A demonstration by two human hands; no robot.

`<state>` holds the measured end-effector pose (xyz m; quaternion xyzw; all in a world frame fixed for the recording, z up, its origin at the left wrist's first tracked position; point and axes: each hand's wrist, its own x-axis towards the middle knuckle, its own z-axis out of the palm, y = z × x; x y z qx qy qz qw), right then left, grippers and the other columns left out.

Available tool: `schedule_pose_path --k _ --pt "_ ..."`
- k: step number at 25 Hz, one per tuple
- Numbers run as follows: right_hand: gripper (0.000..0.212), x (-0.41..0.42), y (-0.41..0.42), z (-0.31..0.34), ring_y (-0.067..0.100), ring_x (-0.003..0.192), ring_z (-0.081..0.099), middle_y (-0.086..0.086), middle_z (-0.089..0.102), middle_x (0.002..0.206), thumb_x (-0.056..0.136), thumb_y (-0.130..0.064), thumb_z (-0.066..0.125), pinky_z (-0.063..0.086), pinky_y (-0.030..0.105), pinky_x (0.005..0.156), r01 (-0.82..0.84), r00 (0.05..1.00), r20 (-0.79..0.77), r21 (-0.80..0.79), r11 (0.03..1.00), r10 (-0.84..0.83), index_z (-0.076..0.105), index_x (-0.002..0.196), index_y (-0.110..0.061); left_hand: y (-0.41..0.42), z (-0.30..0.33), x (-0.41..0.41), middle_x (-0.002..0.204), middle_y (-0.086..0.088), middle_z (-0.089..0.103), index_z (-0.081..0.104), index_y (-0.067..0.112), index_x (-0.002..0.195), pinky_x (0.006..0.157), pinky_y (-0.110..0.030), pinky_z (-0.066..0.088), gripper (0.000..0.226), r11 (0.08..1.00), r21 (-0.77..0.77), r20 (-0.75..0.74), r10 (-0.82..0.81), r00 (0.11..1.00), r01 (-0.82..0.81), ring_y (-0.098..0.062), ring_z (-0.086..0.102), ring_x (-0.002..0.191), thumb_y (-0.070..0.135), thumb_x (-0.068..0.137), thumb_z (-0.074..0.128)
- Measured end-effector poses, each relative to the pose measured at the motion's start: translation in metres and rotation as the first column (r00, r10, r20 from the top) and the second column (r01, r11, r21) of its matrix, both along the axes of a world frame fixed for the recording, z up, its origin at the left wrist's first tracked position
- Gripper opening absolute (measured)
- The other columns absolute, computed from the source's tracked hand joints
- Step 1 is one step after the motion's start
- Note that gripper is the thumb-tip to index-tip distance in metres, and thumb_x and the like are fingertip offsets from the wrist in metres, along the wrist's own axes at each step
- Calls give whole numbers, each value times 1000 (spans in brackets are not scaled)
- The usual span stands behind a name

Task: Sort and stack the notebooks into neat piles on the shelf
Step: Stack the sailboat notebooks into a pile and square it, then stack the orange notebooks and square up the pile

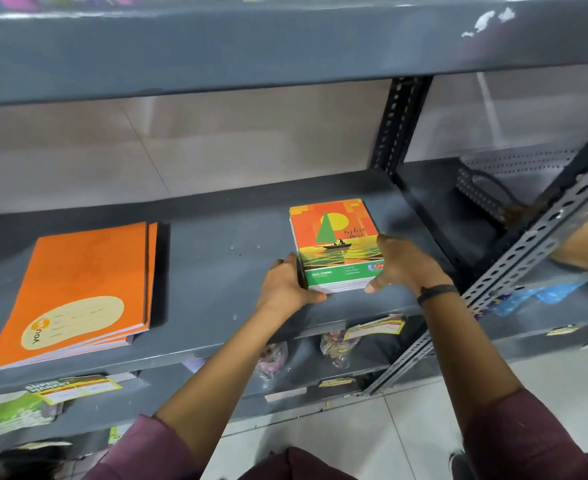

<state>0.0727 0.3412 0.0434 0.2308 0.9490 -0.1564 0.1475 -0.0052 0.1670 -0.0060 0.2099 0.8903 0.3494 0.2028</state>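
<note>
We count two piles of notebooks on the grey shelf (216, 271). To the left lies a pile of large orange notebooks (78, 292); by the page edges there seem to be three or four, though we cannot count them surely. To the right stands a smaller pile of sailboat notebooks (337, 244), several deep, its exact number hidden by the hands.

Two hands hold that smaller pile. Our left hand (287, 287) presses its left edge, thumb at the front corner, the fingers tucked out of sight behind the pile. Our right hand (399, 263) clasps the right edge, thumb at the front, and covers part of the printed brand. One dark band (436, 293) circles the right wrist.

Below, the price labels (375, 327) and packets are too blurred to read. A slotted metal upright (514, 265) cuts across the right side.
</note>
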Motion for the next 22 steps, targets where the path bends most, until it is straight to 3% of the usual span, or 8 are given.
schedule_pose_path --k 4,8,10,12,14,16,19,22 --pt "70 -25 -47 2 34 116 56 19 59 125 69 -31 81 49 39 93 -45 984 -167 130 990 66 50 123 1 -70 7 -23 125 -11 63 58 11 123 96 -31 46 44 994 104 -186 -19 982 39 -24 60 113 23 81 67" --pt "68 -83 -119 -12 32 129 50 19 52 139 84 -43 64 43 34 99 -158 966 -236 -196 968 110 46 134 0 -182 9 -74 115 -20 67 64 2 114 91 -38 45 31 985 42 -493 165 854 -166 -35 61 107 13 85 61" --pt "50 -114 -160 -28 25 126 52 15 58 131 91 -35 58 43 32 101 -146 975 -212 -393 908 65 53 126 0 -243 7 -100 117 -25 65 61 -2 115 92 -42 44 32 913 102 -502 390 772 -396 -40 60 107 7 84 60" --pt "20 -141 -195 -45 20 99 58 8 62 97 96 -25 51 45 23 79 -96 984 -177 -510 855 5 59 94 -6 -296 3 -124 121 -26 63 59 -2 117 94 -45 43 34 742 190 -354 662 660 -643 -42 59 107 9 86 56" --pt "26 -164 -229 -49 25 115 55 18 59 118 98 -19 46 43 30 97 -41 984 -157 -672 740 -88 55 114 0 -331 -1 -146 123 -29 59 56 -2 117 96 -47 44 34 625 176 -132 781 611 -761 -42 57 111 14 88 51" --pt "47 -183 -258 -48 28 141 33 17 38 150 100 -18 41 24 39 116 37 968 -107 -836 548 -228 33 141 4 -345 -5 -163 129 -33 53 55 0 118 88 -35 51 32 641 191 137 733 667 -744 -30 63 103 17 92 48" --pt "33 -202 -287 -49 23 133 43 15 45 146 101 -16 37 29 32 110 54 943 -63 -940 336 -327 45 132 -8 -345 -7 -176 114 -34 59 50 -5 121 50 -16 51 36 659 271 377 598 707 -702 -10 63 59 20 97 42" --pt "37 -212 -301 -57 28 128 51 18 51 141 102 -20 37 39 41 110 81 927 -29 -958 276 -374 46 134 -5 -343 -4 -189 120 -20 61 38 1 137 90 -36 53 48 692 281 475 502 723 -665 -27 64 102 27 96 42"
